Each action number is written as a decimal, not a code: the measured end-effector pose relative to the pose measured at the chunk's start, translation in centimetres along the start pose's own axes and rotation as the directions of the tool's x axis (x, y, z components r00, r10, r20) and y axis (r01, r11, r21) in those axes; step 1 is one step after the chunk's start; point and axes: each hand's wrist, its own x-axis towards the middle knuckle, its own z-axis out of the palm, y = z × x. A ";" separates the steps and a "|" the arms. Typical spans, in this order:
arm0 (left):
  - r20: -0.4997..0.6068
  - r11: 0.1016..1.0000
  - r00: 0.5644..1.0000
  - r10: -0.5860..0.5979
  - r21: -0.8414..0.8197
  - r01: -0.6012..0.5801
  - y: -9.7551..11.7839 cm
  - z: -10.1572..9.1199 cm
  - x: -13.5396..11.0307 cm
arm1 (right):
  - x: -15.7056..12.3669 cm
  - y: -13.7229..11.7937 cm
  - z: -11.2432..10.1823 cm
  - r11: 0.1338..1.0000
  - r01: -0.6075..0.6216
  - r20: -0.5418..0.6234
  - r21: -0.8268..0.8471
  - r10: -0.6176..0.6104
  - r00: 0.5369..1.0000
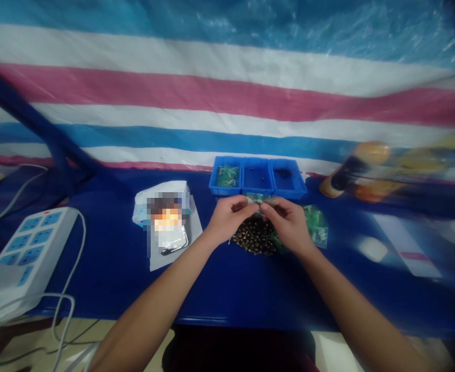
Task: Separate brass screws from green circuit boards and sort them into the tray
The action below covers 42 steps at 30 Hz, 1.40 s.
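Observation:
My left hand (229,218) and my right hand (291,225) meet in front of me, thumbs and fingers pinching a small clear, greenish plastic bag (255,198) between them. Whatever the bag contains is too small to make out. Just below the hands lies a heap of small dark brass-coloured metal pieces (253,242), perhaps screws. Beside my right wrist, more greenish plastic bags (317,227) are spread on the blue table (227,289), partly hidden by the hand.
Behind the hands stand three joined blue bins (242,192); the left one holds greenish bags. To the left are a phone (175,240) by a white packet (181,188) and a power strip (37,248) with cables. A blurred bottle (344,175) and white mouse-like object (373,249) are right.

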 end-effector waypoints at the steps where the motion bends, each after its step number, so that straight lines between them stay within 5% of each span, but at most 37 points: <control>1: -0.006 1.000 1.000 -0.001 0.000 0.001 0.1 0.0 0.0 | 0.0 0.0 0.0 1.000 -0.001 -0.002 -0.006 0.001 1.000; 25: -0.066 0.999 0.997 0.044 -0.023 -0.046 -1.0 0.1 0.0 | -0.2 0.1 0.2 1.000 -0.009 -0.004 -0.015 0.009 1.000; 35: 0.077 0.997 0.997 0.018 -0.074 -0.013 0.3 -0.3 0.2 | -0.2 -0.4 0.0 1.000 -0.025 0.013 0.009 0.025 1.000; 42: 0.004 1.000 1.000 0.024 0.015 -0.024 -0.2 -0.1 0.2 | 0.0 0.0 0.0 0.996 -0.046 0.085 0.071 0.040 0.996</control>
